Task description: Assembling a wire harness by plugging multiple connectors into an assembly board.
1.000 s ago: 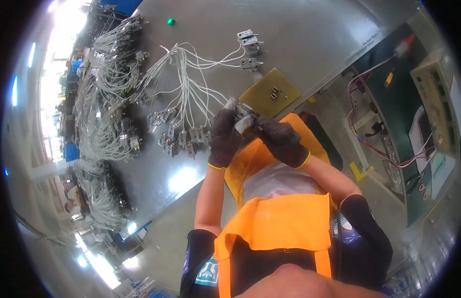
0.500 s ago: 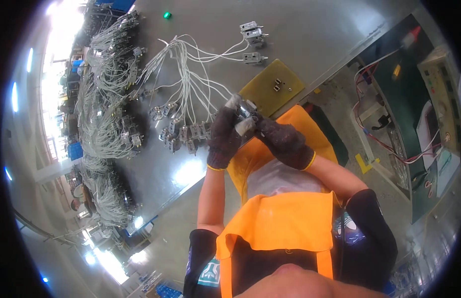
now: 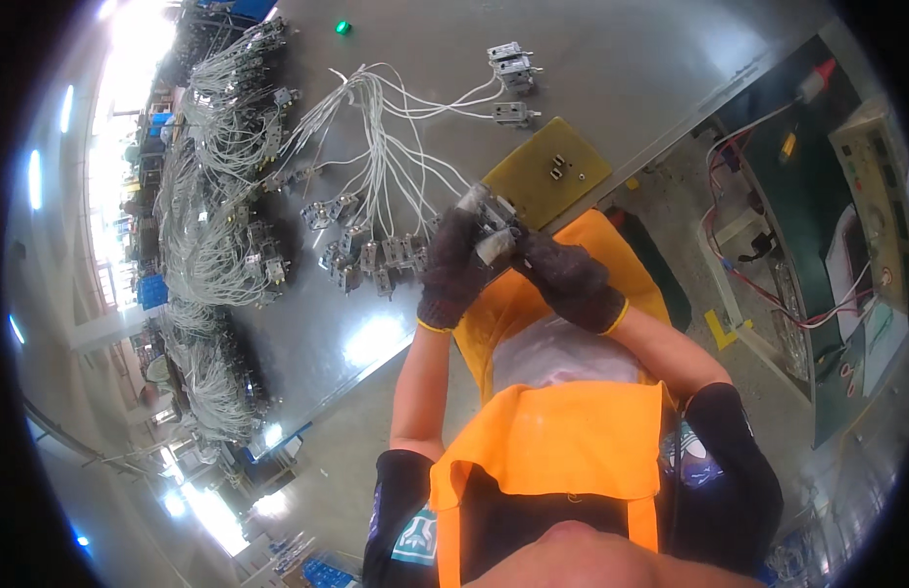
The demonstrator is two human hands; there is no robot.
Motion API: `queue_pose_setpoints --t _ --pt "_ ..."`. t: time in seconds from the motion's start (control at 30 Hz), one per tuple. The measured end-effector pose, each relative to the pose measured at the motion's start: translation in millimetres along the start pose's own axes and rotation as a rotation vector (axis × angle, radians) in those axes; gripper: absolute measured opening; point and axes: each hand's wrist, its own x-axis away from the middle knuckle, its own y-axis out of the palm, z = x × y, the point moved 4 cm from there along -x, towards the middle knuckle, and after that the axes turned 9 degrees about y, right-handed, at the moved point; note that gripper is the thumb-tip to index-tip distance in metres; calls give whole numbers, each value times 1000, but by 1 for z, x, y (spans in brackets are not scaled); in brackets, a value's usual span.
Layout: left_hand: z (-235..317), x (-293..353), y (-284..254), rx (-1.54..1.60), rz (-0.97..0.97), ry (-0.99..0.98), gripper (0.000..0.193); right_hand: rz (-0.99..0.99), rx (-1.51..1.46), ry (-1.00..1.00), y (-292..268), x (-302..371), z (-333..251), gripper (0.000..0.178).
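Both hands wear dark knit gloves and meet just above the near edge of the grey bench [image 3: 631, 69]. The left hand [image 3: 452, 267] is curled closed around a small metal connector part [image 3: 489, 223], its fingers wrapped over the piece from the left side. The right hand [image 3: 570, 279] is also closed, its fingertips pinched on the same part from the right, so the part sits between the two hands, held up off the bench and just in front of a yellow-green square plate [image 3: 547, 171] that lies at the bench edge. White wires [image 3: 395, 162] run from the part across the bench toward three small metal connectors [image 3: 511, 73] lying further out. Just to the left of the left hand a row of similar small metal pieces [image 3: 381, 260] rests on the bench. Farther left, large bundles of white wire harnesses [image 3: 214, 196] are heaped along the bench. A small green round object [image 3: 343, 27] sits near the far side. The person wears an orange apron [image 3: 547, 441].
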Motion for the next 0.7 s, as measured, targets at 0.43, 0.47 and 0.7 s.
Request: queue_pose_setpoints --t 0.43,0.47,0.7 --pt "6 -8 -2 -199 -77 126 54 -88 -64 30 0 -3 4 37" --pt "0 -3 -2 -36 -52 -3 54 -66 -62 13 0 -1 1 37" --pt "-1 -7 -4 -67 -102 -18 53 46 -25 -28 3 -1 4 36"
